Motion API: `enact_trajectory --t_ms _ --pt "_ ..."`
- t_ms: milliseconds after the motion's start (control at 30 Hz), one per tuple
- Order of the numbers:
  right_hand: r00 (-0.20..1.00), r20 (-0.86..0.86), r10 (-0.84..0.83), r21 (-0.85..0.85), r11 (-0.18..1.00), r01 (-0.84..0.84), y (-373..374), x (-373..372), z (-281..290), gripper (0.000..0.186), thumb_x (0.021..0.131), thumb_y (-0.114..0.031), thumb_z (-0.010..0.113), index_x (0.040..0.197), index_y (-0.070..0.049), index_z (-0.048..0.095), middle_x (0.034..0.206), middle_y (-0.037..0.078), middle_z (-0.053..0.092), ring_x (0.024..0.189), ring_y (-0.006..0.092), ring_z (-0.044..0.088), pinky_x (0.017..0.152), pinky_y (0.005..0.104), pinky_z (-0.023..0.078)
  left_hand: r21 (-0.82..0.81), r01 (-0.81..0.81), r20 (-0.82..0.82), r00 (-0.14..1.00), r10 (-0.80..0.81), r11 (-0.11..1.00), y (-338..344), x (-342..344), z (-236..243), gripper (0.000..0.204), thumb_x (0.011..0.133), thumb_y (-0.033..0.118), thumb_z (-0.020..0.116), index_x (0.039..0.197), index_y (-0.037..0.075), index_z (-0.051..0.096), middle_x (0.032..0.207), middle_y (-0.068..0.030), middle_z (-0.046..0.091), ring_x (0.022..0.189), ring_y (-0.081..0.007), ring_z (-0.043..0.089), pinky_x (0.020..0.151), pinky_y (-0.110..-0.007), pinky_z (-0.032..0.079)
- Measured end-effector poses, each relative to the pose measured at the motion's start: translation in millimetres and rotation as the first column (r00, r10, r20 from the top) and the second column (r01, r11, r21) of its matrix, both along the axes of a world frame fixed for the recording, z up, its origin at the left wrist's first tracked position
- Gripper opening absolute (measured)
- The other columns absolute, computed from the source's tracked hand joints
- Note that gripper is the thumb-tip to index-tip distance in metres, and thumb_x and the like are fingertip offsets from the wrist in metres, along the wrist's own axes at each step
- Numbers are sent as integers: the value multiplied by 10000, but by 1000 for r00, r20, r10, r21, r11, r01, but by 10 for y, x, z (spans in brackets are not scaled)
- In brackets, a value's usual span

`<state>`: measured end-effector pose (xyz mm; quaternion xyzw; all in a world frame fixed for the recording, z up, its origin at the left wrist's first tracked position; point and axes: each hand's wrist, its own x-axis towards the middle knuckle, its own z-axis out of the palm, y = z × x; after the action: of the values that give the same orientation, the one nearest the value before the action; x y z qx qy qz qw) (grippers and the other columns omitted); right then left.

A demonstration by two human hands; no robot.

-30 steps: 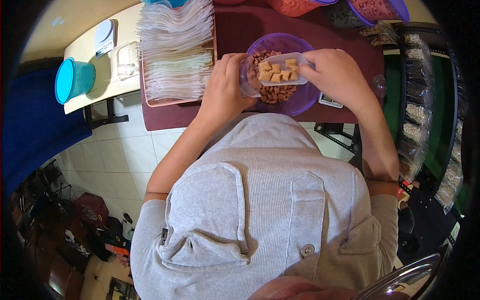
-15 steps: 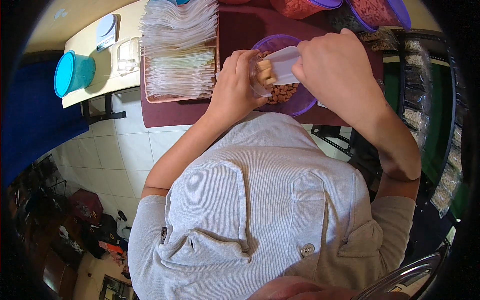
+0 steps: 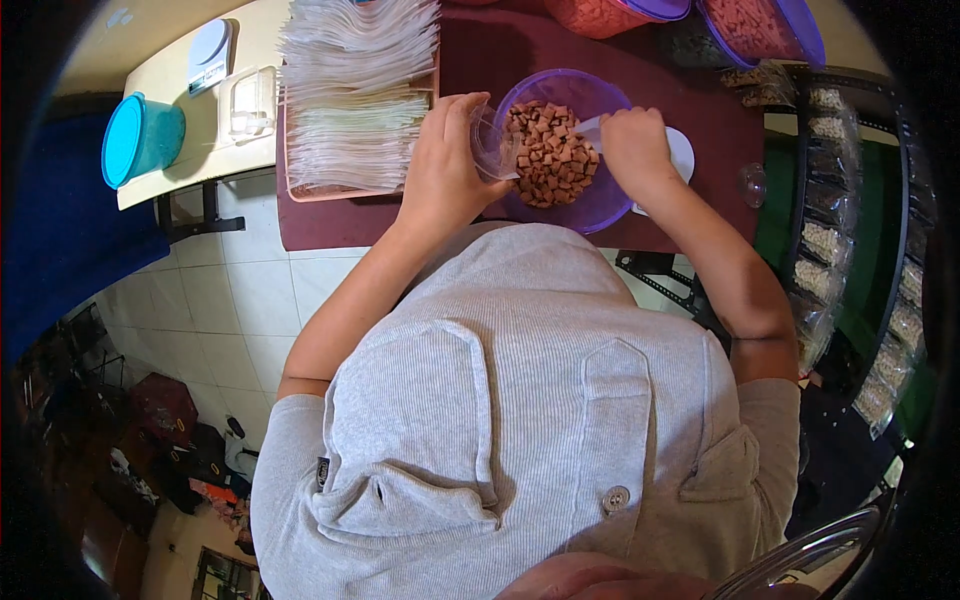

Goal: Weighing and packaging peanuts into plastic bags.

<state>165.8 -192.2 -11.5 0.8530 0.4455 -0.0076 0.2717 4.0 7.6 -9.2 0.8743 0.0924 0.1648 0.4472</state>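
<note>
A purple bowl (image 3: 595,212) of brown pillow-shaped pieces (image 3: 550,160) sits on the maroon-covered table (image 3: 715,220). At the bowl's left rim my left hand (image 3: 445,160) grips a clear plastic container (image 3: 495,148); I cannot make out its contents. My right hand (image 3: 640,155) is closed around a translucent white scoop (image 3: 589,128), mostly hidden by the fingers, at the bowl's right side. Behind this hand a white device (image 3: 680,150), perhaps a scale, shows partly.
A tray of stacked white bags (image 3: 355,100) lies left of the bowl. A cream side table (image 3: 155,190) holds a turquoise tub (image 3: 140,140), a scale (image 3: 210,55) and a clear box (image 3: 252,105). Lidded tubs (image 3: 750,30) stand at the back. Racks of packets (image 3: 828,260) are at right.
My right hand has moved back down and right from the clear container with the scoop. The yellow pieces seen in the scoop earlier are out of sight, and more of the brown pieces shows.
</note>
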Motion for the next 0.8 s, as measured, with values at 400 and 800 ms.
enact_trajectory --t_ms 400,800 --pt "889 -429 -161 -64 987 147 -82 -196 -261 204 783 -257 636 884 -93 703 820 127 707 783 313 677 748 465 454 -4 11 -49 999 -11 1000 -18 36 -109 798 551 72 851 1252 30 471 1184 -154 517 1128 -342 512 978 -411 435" --pt "841 -467 -274 223 884 411 40 -97 -418 261 902 -240 566 1056 -40 633 903 177 693 841 363 673 760 473 525 36 -52 -51 997 54 998 57 -51 -103 794 618 97 848 1295 47 435 1205 -160 502 1130 -339 515 962 -404 445"
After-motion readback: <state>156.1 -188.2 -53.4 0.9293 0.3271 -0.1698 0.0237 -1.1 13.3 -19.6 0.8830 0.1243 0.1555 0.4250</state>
